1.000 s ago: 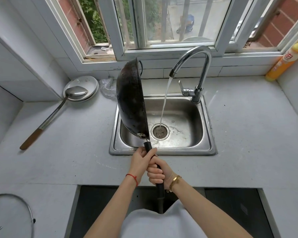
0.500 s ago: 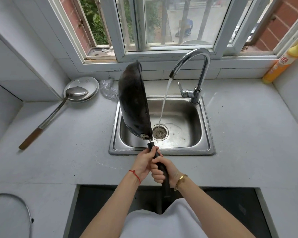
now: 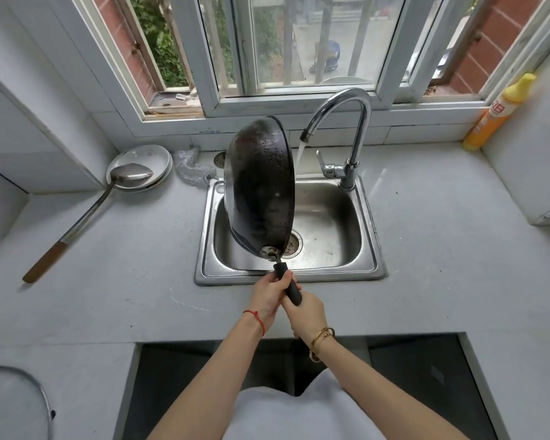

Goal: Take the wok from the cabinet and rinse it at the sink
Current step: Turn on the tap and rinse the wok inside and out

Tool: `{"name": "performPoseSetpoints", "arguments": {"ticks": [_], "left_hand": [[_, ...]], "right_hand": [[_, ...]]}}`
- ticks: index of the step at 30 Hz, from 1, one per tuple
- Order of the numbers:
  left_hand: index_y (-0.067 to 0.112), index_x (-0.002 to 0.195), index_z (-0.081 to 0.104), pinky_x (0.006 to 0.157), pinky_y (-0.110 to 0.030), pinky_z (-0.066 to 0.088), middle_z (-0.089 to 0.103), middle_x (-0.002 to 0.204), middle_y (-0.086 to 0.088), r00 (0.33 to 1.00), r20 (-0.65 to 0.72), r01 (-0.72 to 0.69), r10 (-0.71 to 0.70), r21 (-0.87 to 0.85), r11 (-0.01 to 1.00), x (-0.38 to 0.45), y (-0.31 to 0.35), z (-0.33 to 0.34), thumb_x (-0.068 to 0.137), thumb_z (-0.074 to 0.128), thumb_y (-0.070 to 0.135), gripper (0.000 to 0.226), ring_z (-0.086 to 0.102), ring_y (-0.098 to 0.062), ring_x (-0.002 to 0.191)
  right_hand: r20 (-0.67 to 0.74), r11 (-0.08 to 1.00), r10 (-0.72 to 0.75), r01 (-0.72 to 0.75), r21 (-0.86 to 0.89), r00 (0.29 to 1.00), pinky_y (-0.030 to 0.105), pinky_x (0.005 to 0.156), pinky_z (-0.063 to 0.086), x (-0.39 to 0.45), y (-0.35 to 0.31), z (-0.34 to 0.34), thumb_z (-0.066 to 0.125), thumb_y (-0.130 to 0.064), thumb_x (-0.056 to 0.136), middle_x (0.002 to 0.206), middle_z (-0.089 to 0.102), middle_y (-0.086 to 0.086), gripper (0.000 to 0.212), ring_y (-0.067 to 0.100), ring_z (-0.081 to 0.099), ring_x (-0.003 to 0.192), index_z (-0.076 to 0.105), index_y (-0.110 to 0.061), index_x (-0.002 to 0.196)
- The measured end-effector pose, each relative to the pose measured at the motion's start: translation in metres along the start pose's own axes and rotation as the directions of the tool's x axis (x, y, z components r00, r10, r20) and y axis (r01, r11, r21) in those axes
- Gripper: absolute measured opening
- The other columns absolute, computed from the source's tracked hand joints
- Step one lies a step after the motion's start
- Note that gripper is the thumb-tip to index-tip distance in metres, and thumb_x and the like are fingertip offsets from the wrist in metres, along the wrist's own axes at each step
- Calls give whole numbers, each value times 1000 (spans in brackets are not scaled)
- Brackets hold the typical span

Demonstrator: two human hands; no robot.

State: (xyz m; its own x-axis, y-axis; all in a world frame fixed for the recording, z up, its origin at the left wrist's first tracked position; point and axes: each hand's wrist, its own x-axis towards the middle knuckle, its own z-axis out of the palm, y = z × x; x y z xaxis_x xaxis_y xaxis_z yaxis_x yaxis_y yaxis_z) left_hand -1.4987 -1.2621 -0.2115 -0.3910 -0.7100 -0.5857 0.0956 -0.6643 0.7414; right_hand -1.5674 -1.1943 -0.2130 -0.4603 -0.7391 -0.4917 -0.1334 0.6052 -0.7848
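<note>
The pale grey surface point(image 3: 442, 265) runs wall to wall below the window point(image 3: 299, 42) and carries everything else. Set into its middle is the steel sink point(image 3: 331, 217), with the chrome faucet point(image 3: 353, 128) arching over its back edge and a stream of water point(image 3: 299, 160) falling from the spout.

The wok point(image 3: 261, 185) is held up on edge above the left half of the sink, its dark, spotted underside facing the camera and its rim turned toward the water, which drops just behind that rim on the right. Its black handle point(image 3: 288, 284) slants down over the sink's front edge.

Both hands close on that handle. The left hand point(image 3: 267, 300) wraps the upper part, fingers curled round it, a red string at the wrist. The right hand point(image 3: 308, 312) grips just below and touches the left, a gold bangle on its wrist.

To the left, a long ladle point(image 3: 86, 217) lies on the surface, its bowl resting on a round white plate point(image 3: 153, 154) in the corner and its wooden end pointing toward the camera. A silvery scrubber point(image 3: 191, 168) sits between the plate and the sink. A yellow-orange bottle point(image 3: 496, 115) leans in the far right corner. A glass lid point(image 3: 29, 382) shows at the lower left edge.
</note>
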Motion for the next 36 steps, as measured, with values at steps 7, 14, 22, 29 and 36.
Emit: {"name": "performPoseSetpoints", "arguments": {"ticks": [7, 14, 22, 29, 36], "left_hand": [[1, 96, 62, 84, -37, 57, 67, 78, -8, 995, -74, -57, 64, 84, 995, 1, 0, -6, 92, 64, 12, 11, 68, -22, 75], [-1, 103, 63, 77, -29, 59, 68, 81, -12, 991, -80, -91, 104, 151, 984, -4, -4, -14, 92, 65, 13, 18, 68, -19, 75], [4, 105, 64, 86, -36, 59, 72, 84, -15, 990, -75, -98, 117, 217, 971, -3, -12, -3, 89, 70, 16, 21, 70, -25, 84], [12, 96, 67, 92, -44, 57, 75, 85, -11, 989, -66, -107, 132, 295, 950, 3, -14, 14, 85, 74, 21, 16, 73, -29, 91], [14, 101, 66, 91, -41, 58, 77, 89, -9, 990, -35, -117, 136, 336, 935, 8, -10, 27, 85, 75, 26, 22, 75, -20, 87]], "right_hand": [[121, 979, 89, -109, 174, 989, 25, 42, 46, 0, -5, 6, 58, -25, 92, 55, 48, 4, 19, 15, 48, 41, 57, -14, 77], [235, 941, 151, -212, 262, 960, 22, 41, 40, -3, -5, 9, 56, -23, 95, 54, 44, 2, 17, 14, 43, 43, 54, -12, 83], [275, 909, 171, -259, 325, 946, 21, 40, 37, -4, 3, -1, 55, -23, 96, 51, 41, 1, 18, 12, 38, 39, 52, -10, 85], [272, 892, 173, -268, 364, 946, 21, 40, 36, -1, 4, -19, 55, -24, 97, 50, 39, 0, 21, 13, 36, 39, 50, -10, 81], [268, 884, 173, -270, 382, 948, 22, 41, 35, 4, 0, -32, 55, -24, 97, 50, 38, 1, 23, 14, 35, 40, 49, -11, 79]]}}
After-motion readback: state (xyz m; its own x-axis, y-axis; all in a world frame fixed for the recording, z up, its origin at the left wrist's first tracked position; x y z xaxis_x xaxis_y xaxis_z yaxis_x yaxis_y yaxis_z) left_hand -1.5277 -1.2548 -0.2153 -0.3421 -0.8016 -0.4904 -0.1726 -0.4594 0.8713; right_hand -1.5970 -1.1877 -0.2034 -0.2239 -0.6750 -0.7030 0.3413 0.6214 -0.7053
